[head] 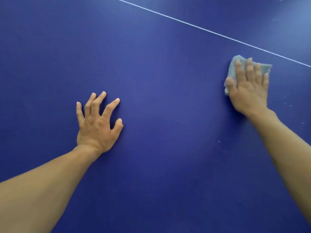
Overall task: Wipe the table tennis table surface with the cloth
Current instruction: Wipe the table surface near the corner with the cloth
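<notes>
The blue table tennis table [165, 78] fills the whole view. My right hand [249, 89] lies flat on a light grey-blue cloth [233, 68] at the right, pressing it onto the surface with straight fingers; the cloth shows past the fingertips and beside the thumb, most of it hidden under the palm. My left hand [97, 123] rests on the table at the lower left, fingers spread and arched, fingertips touching the surface, holding nothing.
A thin white line [207, 31] runs diagonally across the table from the top middle to the right edge, just beyond the cloth. Small white specks [218, 141] dot the surface near my right forearm and at the top right.
</notes>
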The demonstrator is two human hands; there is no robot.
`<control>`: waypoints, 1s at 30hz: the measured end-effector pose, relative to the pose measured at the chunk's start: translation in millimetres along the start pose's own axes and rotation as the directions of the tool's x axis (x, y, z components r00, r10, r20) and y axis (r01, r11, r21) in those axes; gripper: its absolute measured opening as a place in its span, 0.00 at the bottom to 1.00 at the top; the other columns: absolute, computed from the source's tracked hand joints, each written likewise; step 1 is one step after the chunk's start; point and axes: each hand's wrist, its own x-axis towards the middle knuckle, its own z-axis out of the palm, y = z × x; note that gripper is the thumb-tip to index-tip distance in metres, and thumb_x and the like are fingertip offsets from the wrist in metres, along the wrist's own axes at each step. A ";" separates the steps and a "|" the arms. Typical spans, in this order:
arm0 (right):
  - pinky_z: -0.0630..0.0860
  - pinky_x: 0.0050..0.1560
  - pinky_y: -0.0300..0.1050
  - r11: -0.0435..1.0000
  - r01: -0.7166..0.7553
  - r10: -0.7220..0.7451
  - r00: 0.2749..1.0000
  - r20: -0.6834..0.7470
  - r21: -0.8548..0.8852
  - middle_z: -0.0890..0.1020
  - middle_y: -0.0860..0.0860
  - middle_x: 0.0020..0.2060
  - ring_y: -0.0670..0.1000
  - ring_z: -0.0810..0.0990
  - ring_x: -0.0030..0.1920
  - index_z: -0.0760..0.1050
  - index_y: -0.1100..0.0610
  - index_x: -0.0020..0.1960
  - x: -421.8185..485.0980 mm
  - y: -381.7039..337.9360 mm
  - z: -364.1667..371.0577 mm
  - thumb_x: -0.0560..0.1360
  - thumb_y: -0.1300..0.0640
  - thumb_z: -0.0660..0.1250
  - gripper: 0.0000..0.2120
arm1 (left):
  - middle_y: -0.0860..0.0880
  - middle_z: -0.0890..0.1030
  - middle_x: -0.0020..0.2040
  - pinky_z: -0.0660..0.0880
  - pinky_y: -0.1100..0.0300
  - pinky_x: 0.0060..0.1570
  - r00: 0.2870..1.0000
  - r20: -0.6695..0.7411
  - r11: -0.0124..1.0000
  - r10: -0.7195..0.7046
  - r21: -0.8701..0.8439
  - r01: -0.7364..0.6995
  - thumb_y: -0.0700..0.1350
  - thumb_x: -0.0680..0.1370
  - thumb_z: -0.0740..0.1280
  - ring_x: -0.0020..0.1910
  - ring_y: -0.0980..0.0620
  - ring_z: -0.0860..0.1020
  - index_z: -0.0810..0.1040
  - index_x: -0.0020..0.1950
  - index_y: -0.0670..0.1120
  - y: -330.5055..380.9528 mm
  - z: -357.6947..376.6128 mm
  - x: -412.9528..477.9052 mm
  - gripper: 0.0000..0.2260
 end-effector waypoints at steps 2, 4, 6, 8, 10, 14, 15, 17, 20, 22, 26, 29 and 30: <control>0.40 0.80 0.67 0.969 -0.239 0.240 0.971 -0.010 0.056 0.45 0.53 0.85 0.59 0.43 0.84 0.43 0.47 0.85 26.6 3.0 -5.5 0.80 0.35 0.39 0.36 | 0.47 0.59 0.81 0.44 0.33 0.79 1.000 -0.003 1.000 -0.002 -0.003 0.002 0.61 0.78 0.54 0.82 0.43 0.53 0.66 0.78 0.55 0.6 -0.6 -1.0 0.29; 0.40 0.80 0.68 0.947 -0.314 0.314 0.949 0.001 0.074 0.44 0.54 0.85 0.60 0.42 0.84 0.42 0.47 0.85 30.8 -22.4 -4.6 0.82 0.35 0.41 0.35 | 0.47 0.59 0.81 0.44 0.33 0.79 1.000 -0.006 1.000 -0.003 -0.011 0.003 0.62 0.78 0.53 0.82 0.43 0.53 0.66 0.78 0.55 1.0 -0.8 -0.6 0.29; 0.39 0.80 0.67 0.983 -0.172 0.172 0.985 0.008 0.065 0.44 0.54 0.85 0.60 0.42 0.84 0.42 0.46 0.85 10.6 -63.5 4.3 0.83 0.36 0.44 0.34 | 0.47 0.59 0.80 0.44 0.33 0.79 1.000 -0.008 1.000 -0.001 -0.017 0.001 0.62 0.78 0.54 0.82 0.43 0.53 0.66 0.78 0.55 1.0 -0.6 -1.0 0.29; 0.39 0.80 0.67 0.997 0.081 -0.081 0.997 0.011 0.015 0.45 0.55 0.85 0.60 0.43 0.84 0.43 0.46 0.85 -32.4 -105.8 18.6 0.84 0.37 0.46 0.33 | 0.47 0.59 0.80 0.44 0.34 0.79 1.000 -0.015 1.000 -0.004 -0.018 0.003 0.62 0.78 0.53 0.82 0.43 0.53 0.66 0.78 0.56 1.1 -0.5 -2.0 0.29; 0.42 0.80 0.68 0.953 0.304 -0.304 0.952 0.030 -0.013 0.48 0.55 0.84 0.61 0.45 0.84 0.47 0.47 0.85 -96.3 -137.9 34.5 0.84 0.37 0.48 0.33 | 0.47 0.59 0.80 0.44 0.34 0.79 1.000 -0.022 1.000 -0.002 -0.016 0.001 0.61 0.79 0.53 0.82 0.44 0.53 0.66 0.78 0.56 2.0 -0.8 -2.7 0.28; 0.51 0.80 0.68 0.822 0.566 -0.568 0.822 0.027 0.056 0.52 0.54 0.84 0.59 0.48 0.84 0.55 0.48 0.84 -239.5 -145.2 63.2 0.85 0.39 0.52 0.30 | 0.47 0.60 0.80 0.45 0.34 0.79 0.999 -0.043 1.000 -0.005 0.009 0.005 0.60 0.80 0.52 0.82 0.43 0.54 0.66 0.78 0.55 4.1 -0.5 -3.0 0.27; 0.51 0.80 0.68 0.799 0.599 -0.601 0.798 0.045 0.053 0.51 0.53 0.84 0.59 0.48 0.84 0.53 0.48 0.85 -268.9 -134.2 68.2 0.86 0.39 0.51 0.30 | 0.46 0.60 0.80 0.46 0.33 0.79 0.999 -0.054 1.000 0.000 0.018 0.001 0.60 0.80 0.52 0.82 0.43 0.55 0.66 0.78 0.55 4.0 -0.1 -3.8 0.27; 0.51 0.80 0.66 0.760 0.650 -0.649 0.756 0.079 0.024 0.51 0.52 0.85 0.58 0.49 0.84 0.52 0.47 0.85 -307.8 -104.1 71.6 0.86 0.38 0.51 0.31 | 0.45 0.62 0.79 0.49 0.31 0.78 0.996 -0.088 0.999 0.011 0.040 -0.008 0.58 0.81 0.53 0.81 0.41 0.58 0.67 0.78 0.54 3.7 0.3 -8.3 0.25; 0.49 0.81 0.64 0.819 0.573 -0.570 0.818 0.080 -0.025 0.56 0.53 0.84 0.59 0.55 0.83 0.54 0.46 0.84 -291.1 -60.6 60.8 0.84 0.39 0.52 0.30 | 0.42 0.64 0.78 0.50 0.28 0.76 0.993 -0.120 0.997 0.007 0.075 0.002 0.55 0.84 0.57 0.78 0.38 0.61 0.68 0.77 0.52 7.6 1.1 -8.5 0.22; 0.45 0.81 0.63 0.926 0.376 -0.374 0.925 0.061 -0.025 0.54 0.53 0.84 0.59 0.53 0.83 0.50 0.46 0.84 -253.0 -44.3 50.2 0.83 0.38 0.49 0.31 | 0.41 0.63 0.78 0.49 0.29 0.76 0.993 -0.113 0.995 -0.040 0.091 0.050 0.55 0.85 0.58 0.79 0.38 0.60 0.67 0.78 0.52 11.9 -0.9 -15.6 0.22; 0.37 0.81 0.64 0.999 -0.035 0.033 0.998 0.052 0.041 0.43 0.51 0.85 0.56 0.40 0.84 0.40 0.45 0.85 -187.6 -53.7 41.6 0.85 0.38 0.43 0.31 | 0.42 0.63 0.78 0.47 0.31 0.78 0.988 -0.107 0.993 -0.112 -0.041 0.108 0.54 0.84 0.61 0.80 0.39 0.59 0.68 0.77 0.52 20.5 -2.2 -67.3 0.22; 0.36 0.80 0.66 0.993 -0.095 0.091 0.994 0.063 0.068 0.40 0.52 0.84 0.57 0.38 0.83 0.38 0.46 0.85 -193.7 -101.0 48.4 0.84 0.38 0.42 0.32 | 0.44 0.68 0.76 0.49 0.30 0.77 0.983 -0.152 0.991 -0.100 -0.106 0.084 0.48 0.84 0.63 0.79 0.40 0.62 0.73 0.74 0.50 10.2 -1.8 -132.9 0.18; 0.35 0.80 0.66 0.998 -0.044 0.040 0.997 0.062 0.054 0.40 0.53 0.84 0.58 0.38 0.83 0.38 0.47 0.85 -207.5 -122.0 52.4 0.84 0.39 0.42 0.32 | 0.44 0.69 0.75 0.50 0.28 0.77 0.976 -0.177 0.988 -0.126 -0.115 0.107 0.45 0.84 0.64 0.78 0.39 0.64 0.74 0.73 0.49 2.7 -1.8 -153.3 0.17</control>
